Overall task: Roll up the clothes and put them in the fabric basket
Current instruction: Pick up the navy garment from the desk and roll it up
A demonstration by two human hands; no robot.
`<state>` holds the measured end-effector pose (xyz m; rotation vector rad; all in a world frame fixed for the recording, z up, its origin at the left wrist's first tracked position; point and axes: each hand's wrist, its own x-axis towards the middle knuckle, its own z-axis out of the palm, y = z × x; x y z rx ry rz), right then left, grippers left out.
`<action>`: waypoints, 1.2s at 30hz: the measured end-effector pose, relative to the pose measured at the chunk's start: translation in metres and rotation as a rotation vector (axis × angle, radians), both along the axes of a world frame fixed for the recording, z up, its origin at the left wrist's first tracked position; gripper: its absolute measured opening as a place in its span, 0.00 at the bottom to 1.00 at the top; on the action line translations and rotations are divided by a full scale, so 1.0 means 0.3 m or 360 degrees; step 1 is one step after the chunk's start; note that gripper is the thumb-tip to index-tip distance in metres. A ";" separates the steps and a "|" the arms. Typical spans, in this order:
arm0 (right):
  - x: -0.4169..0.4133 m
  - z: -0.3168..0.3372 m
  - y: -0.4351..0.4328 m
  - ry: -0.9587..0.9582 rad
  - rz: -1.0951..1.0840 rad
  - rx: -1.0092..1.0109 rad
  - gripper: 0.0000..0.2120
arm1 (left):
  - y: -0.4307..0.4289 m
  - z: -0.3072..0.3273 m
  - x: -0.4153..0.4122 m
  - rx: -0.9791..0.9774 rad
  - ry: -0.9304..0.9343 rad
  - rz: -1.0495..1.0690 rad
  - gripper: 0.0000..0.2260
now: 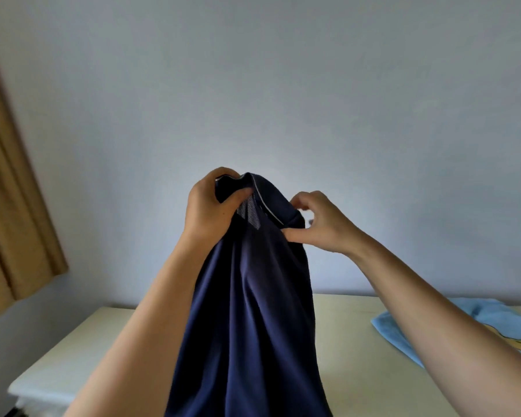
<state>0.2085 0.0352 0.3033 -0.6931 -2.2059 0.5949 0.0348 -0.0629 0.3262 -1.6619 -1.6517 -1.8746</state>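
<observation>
navy polo shirt (253, 311) raised above the desk (82, 350), hem cut off at the bottom edge. left hand (206, 206) fingers clenched on the collar; right hand (319, 224) pinching the other side. light blue garment (409, 320) partly hidden behind the right forearm. no basket visible.

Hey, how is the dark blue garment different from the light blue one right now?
The navy garment is held up in the air, hanging in folds from the left hand and right hand; the light blue garment lies on the table, untouched. The navy garment is dark, the other pale with a printed patch. Neither is rolled yet.
</observation>
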 end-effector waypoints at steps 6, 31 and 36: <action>-0.004 0.035 -0.029 0.0096 0.0363 -0.0334 0.07 | -0.022 0.021 0.027 -0.0113 0.0134 -0.0072 0.09; -0.054 0.118 -0.035 0.0546 0.0283 -0.1045 0.04 | -0.015 -0.038 0.061 -0.0693 -0.0955 -0.0408 0.12; -0.070 0.143 -0.074 0.0606 0.0581 -0.1125 0.10 | -0.011 -0.053 0.122 -0.0584 -0.0562 -0.0452 0.28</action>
